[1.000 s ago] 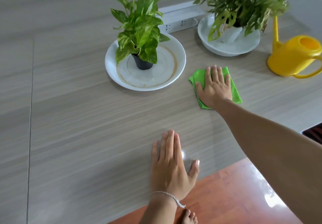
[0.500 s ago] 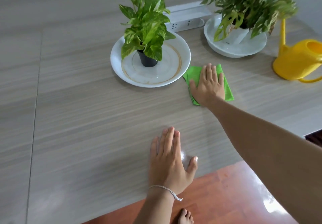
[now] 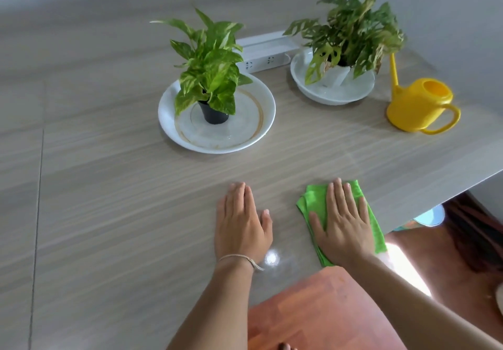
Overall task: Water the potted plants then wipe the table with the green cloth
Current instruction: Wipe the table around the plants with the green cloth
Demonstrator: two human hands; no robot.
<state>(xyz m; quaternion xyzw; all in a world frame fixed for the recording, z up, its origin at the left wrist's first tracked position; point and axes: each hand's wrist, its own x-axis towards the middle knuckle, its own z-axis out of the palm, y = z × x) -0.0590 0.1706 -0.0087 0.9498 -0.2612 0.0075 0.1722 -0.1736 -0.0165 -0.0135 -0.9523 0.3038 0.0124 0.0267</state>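
Pulled back from the plate (image 3: 174,125), the flat right hand (image 3: 343,223) presses the green cloth (image 3: 315,200) near the tabletop (image 3: 109,186) edge; left hand (image 3: 241,223) lies open.

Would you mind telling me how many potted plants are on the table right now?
2. One plant in a black pot stands on the white plate near the table's middle; the other, in a white pot, sits in the white dish beside the yellow watering can. None seems hidden.

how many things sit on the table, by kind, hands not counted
potted plants: 2
white dishes under them: 2
yellow watering can: 1
green cloth: 1
white power strip: 1
total: 7
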